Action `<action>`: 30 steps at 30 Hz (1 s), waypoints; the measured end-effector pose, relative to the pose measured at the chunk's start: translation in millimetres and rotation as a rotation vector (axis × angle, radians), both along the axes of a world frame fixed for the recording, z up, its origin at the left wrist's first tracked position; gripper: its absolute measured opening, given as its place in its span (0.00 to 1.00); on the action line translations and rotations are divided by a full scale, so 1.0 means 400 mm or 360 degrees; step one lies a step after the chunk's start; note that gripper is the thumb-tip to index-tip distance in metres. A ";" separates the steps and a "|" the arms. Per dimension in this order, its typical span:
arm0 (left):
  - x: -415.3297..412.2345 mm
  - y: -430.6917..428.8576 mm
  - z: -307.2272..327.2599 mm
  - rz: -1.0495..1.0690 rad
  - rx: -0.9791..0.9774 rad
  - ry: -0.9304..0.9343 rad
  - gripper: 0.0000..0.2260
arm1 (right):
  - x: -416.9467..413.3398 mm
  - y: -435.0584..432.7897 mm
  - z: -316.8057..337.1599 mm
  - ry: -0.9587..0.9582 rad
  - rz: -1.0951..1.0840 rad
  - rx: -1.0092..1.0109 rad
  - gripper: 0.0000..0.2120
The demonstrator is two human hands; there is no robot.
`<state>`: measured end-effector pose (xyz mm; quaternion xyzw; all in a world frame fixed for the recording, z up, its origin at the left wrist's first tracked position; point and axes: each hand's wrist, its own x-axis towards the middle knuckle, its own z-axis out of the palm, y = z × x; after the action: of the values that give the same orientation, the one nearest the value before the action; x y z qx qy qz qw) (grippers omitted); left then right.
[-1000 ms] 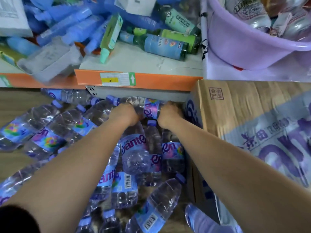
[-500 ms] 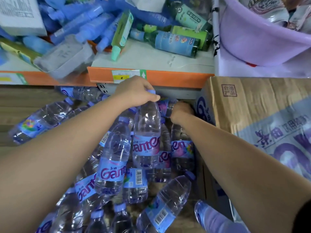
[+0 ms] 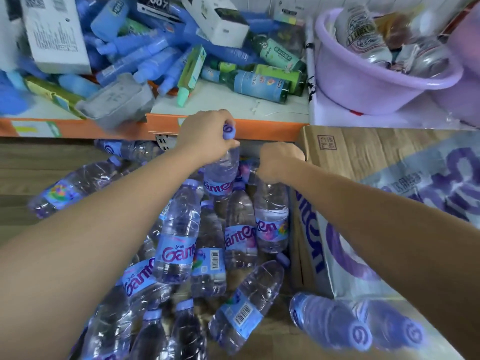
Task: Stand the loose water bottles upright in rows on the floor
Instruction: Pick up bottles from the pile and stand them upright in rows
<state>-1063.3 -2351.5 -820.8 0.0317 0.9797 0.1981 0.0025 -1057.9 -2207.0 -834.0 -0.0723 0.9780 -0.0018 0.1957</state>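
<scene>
Bottle (image 3: 220,175) sits at frame centre, just under the shelf edge, upright or near it, cap (image 3: 228,132) on top and label facing you. Your left hand (image 3: 207,137) pinches it at the neck, fingers curled round just below the cap; base hidden among the others, so no telling whether it touches the floor. Your right hand (image 3: 278,162) is just to the right of it, closed in a fist on the end of a second bottle (image 3: 246,170) lying crosswise behind the group; fingers themselves out of sight behind the back of the hand. Below both hands, a tight cluster (image 3: 179,229) of bottles stands cap-up, touching one another, against the side of the carton (image 3: 363,162) on the right of the frame. Loose ones around it: one on its side (image 3: 72,193) at middle left on the wood floor (image 3: 31,165), one tipped over (image 3: 246,307) at lower centre with the barcode up, more heaped at lower left. Two bottles (image 3: 330,323) at lower right point their caps at you, blurred. Orange-edged shelf (image 3: 104,128) runs across the upper frame, littered with blue bottles, green bottles and boxes. Purple basin (image 3: 363,92) at upper right, holding cans and packets.
</scene>
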 end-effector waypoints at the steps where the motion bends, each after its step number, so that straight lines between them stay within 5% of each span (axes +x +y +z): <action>1: 0.002 0.001 -0.005 0.0023 0.0029 0.0002 0.15 | 0.006 0.005 0.012 -0.0019 0.0010 -0.0016 0.11; 6: 0.009 0.001 -0.046 0.0089 0.0052 -0.0063 0.15 | 0.012 0.028 0.047 -0.0043 0.0054 -0.0085 0.00; 14: 0.020 -0.005 -0.082 0.0189 0.0161 0.0024 0.16 | -0.012 0.033 0.046 0.0027 0.0009 -0.0161 0.13; 17: 0.022 -0.008 -0.086 0.0186 0.0170 0.0043 0.16 | -0.025 0.039 0.041 0.0062 -0.0030 -0.0210 0.04; 20: 0.013 -0.002 -0.071 0.0041 0.0119 -0.0106 0.19 | -0.038 0.034 0.040 -0.0003 0.0032 -0.0136 0.12; 30: 0.029 -0.017 -0.069 -0.0086 0.0188 -0.0113 0.18 | -0.071 0.020 0.055 -0.0330 0.0104 -0.0048 0.06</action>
<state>-1051.8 -2358.2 -848.3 0.0511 0.9643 0.2566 0.0408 -1086.3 -2198.9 -812.0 -0.1065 0.9495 -0.0177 0.2946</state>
